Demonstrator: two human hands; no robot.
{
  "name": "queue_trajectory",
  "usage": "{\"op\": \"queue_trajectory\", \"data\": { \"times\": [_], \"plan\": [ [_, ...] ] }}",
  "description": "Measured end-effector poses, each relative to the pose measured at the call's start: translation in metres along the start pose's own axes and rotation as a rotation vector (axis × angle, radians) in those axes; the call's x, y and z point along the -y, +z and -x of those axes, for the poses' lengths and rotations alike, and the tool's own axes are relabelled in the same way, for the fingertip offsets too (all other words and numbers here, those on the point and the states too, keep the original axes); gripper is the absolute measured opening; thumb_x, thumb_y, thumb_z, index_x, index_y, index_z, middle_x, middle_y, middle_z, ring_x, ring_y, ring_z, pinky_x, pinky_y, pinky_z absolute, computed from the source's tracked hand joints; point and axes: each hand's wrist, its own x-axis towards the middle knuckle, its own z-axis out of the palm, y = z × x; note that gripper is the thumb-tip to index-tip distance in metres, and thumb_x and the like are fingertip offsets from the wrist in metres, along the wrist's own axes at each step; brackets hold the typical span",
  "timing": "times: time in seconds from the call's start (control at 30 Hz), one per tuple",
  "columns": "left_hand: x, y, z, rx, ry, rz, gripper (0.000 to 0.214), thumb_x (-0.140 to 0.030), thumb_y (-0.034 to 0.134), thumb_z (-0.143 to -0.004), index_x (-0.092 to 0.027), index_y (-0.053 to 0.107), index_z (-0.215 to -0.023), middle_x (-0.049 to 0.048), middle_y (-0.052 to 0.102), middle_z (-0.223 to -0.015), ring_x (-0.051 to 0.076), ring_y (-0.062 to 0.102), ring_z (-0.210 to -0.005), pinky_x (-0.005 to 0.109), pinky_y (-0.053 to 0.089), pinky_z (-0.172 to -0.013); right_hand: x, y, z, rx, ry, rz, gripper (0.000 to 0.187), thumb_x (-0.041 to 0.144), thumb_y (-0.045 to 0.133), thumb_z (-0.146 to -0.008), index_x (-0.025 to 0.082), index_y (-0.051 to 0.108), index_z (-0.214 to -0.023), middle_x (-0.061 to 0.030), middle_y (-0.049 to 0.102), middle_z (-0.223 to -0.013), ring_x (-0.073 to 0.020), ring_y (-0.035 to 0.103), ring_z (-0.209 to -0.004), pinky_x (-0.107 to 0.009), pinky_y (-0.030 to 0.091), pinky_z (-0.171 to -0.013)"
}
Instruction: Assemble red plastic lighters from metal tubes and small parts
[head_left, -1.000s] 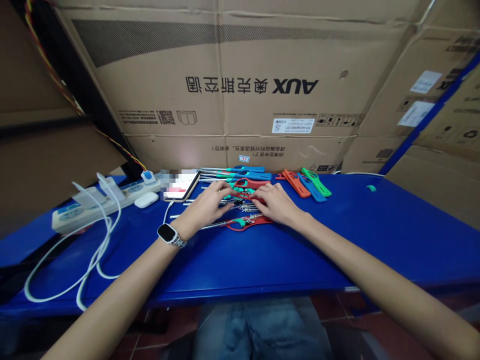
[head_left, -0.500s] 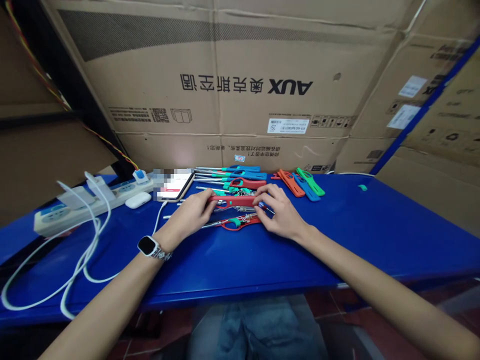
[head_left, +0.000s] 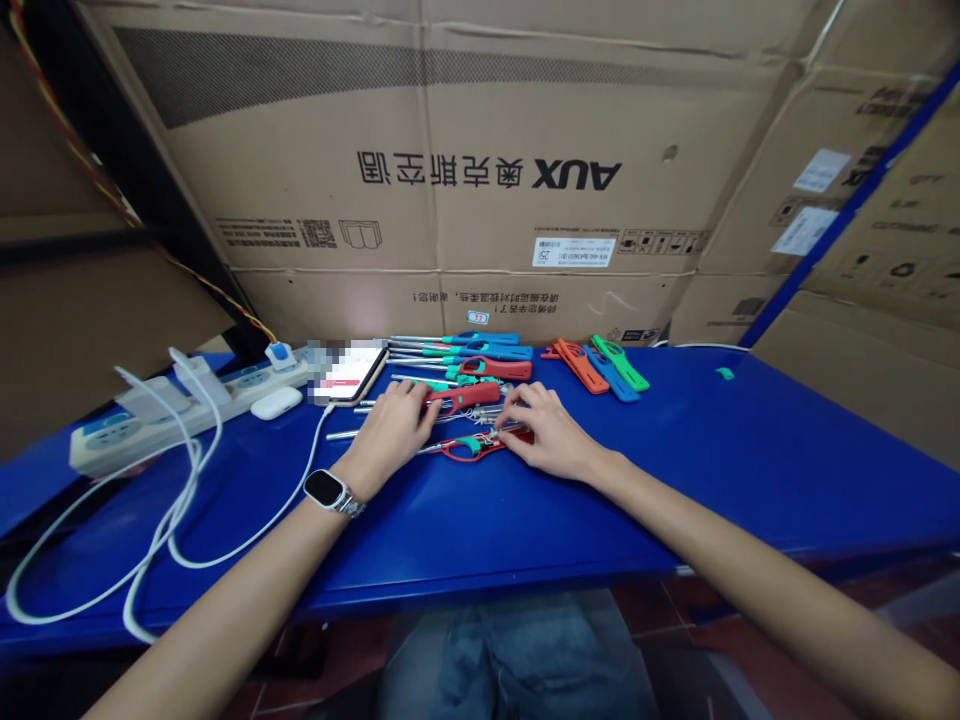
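Head view: hands at the lighter pile.
Left hand [head_left: 390,430] grips the red lighter [head_left: 466,396], lying left-right; right hand [head_left: 547,432] rests open just beside it.

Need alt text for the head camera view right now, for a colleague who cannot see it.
Both hands work at a pile of long-nosed lighters on a blue table: the left hand grips a red lighter, the right hand rests on the pile. A phone and power strip lie left; cardboard boxes stand behind.

The phone [head_left: 346,371] screen is blurred beyond reading.
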Motion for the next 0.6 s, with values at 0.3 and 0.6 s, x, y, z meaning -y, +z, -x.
{"op": "queue_trajectory", "data": {
  "times": [0.3, 0.6],
  "plan": [
    [-0.021, -0.014, 0.008, 0.029, 0.324, 0.192, 0.028, -0.04, 0.048, -0.098, -0.02, 0.062, -0.11, 0.0095, 0.061, -0.111, 0.026, 0.055, -0.103, 0.042, 0.044, -0.089, -0.007, -0.002, -0.009, 0.13, -0.013, -0.037, 0.019, 0.034, 0.056, -0.097, 0.021, 0.07, -0.1, -0.0073, 0.066, -0.098, -0.0214, 0.054, -0.096, -0.039, 0.033, -0.087],
    [-0.025, -0.002, 0.012, 0.242, 0.284, 0.517, 0.024, -0.04, 0.059, -0.093, -0.024, 0.066, -0.109, 0.007, 0.062, -0.113, 0.025, 0.059, -0.11, 0.04, 0.048, -0.097, -0.009, -0.014, -0.01, 0.231, -0.153, 0.059, 0.02, 0.026, 0.055, -0.097, 0.02, 0.07, -0.109, -0.0092, 0.065, -0.104, -0.0246, 0.055, -0.107, -0.041, 0.038, -0.088]
  ]
}}
